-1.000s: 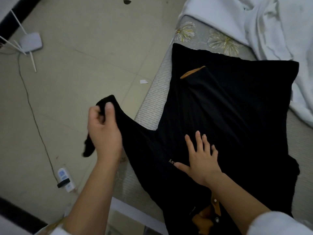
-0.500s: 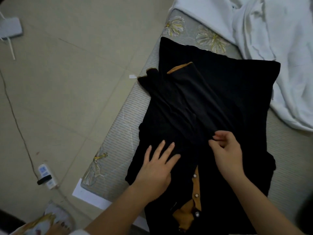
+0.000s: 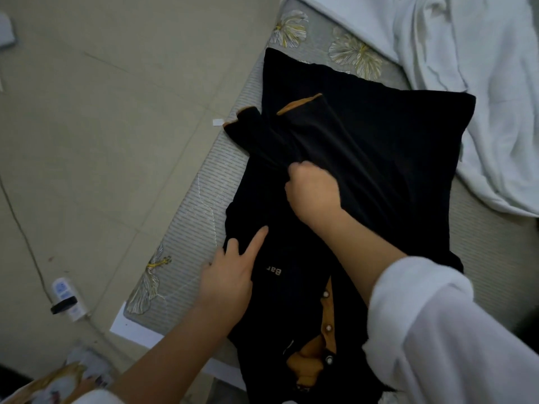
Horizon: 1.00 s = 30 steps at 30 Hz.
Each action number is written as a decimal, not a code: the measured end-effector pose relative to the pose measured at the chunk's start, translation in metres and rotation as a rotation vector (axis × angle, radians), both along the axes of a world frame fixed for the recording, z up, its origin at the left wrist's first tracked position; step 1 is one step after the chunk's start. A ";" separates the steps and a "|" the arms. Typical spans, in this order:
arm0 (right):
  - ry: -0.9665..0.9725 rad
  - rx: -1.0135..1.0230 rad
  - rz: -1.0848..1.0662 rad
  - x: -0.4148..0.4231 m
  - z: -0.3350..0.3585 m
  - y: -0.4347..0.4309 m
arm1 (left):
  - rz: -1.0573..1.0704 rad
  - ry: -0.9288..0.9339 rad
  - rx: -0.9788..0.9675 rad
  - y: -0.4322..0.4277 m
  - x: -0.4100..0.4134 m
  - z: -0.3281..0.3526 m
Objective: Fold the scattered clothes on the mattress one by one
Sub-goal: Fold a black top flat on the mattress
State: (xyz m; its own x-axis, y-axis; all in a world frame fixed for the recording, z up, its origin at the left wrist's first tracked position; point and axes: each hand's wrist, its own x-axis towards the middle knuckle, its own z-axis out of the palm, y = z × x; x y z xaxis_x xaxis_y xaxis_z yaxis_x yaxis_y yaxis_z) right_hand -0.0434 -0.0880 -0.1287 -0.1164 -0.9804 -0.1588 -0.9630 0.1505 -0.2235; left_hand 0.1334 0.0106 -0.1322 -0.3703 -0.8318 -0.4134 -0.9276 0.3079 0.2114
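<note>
A black shirt (image 3: 379, 147) with a mustard collar and button placket lies on the grey flowered mattress (image 3: 180, 228), collar towards me. Both sleeves are laid across its body, their mustard-edged cuffs pointing away from me. My right hand (image 3: 313, 193) grips a bunch of the left sleeve's cloth near the shirt's middle. My left hand (image 3: 230, 275) rests on the shirt's left edge, forefinger stretched out over the cloth and thumb on the fold. A white garment (image 3: 481, 83) is crumpled at the mattress's far right.
The mattress lies on a beige tiled floor (image 3: 102, 126). A white power strip with a black plug (image 3: 65, 298) and its cord lie on the floor to the left. A patterned cloth (image 3: 52, 386) shows at the bottom left corner.
The left sleeve, held out over the floor a second ago, now lies across the shirt. My right hand moved up and closed on the sleeve cloth. My left hand shifted to the shirt's left edge.
</note>
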 end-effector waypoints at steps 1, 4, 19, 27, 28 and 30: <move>-0.235 -0.019 -0.240 -0.007 0.008 -0.007 | -0.016 -0.010 0.000 0.000 0.000 0.000; -1.109 -0.306 -1.145 -0.045 0.029 -0.011 | -0.049 -0.055 0.008 -0.003 -0.007 -0.003; -1.388 0.026 -1.414 -0.143 0.026 0.015 | -0.184 -0.320 0.086 -0.017 -0.032 -0.011; -1.164 -0.310 -1.370 -0.166 0.016 0.004 | -0.241 -0.372 0.077 -0.020 -0.037 -0.008; -1.102 -0.246 -1.446 -0.168 0.007 0.015 | -0.247 -0.370 0.069 -0.019 -0.037 -0.008; -0.906 -0.157 -1.513 -0.172 -0.005 0.032 | -0.264 -0.370 0.055 -0.018 -0.037 -0.008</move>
State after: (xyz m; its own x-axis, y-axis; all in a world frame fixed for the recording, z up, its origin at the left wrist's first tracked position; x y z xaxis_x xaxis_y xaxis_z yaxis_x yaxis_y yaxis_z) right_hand -0.2153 -0.0557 -0.1338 -0.7874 -0.1193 -0.6048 0.4078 0.6350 -0.6562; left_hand 0.0965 -0.0074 -0.1405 -0.3860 -0.7017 -0.5989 -0.8350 0.5417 -0.0965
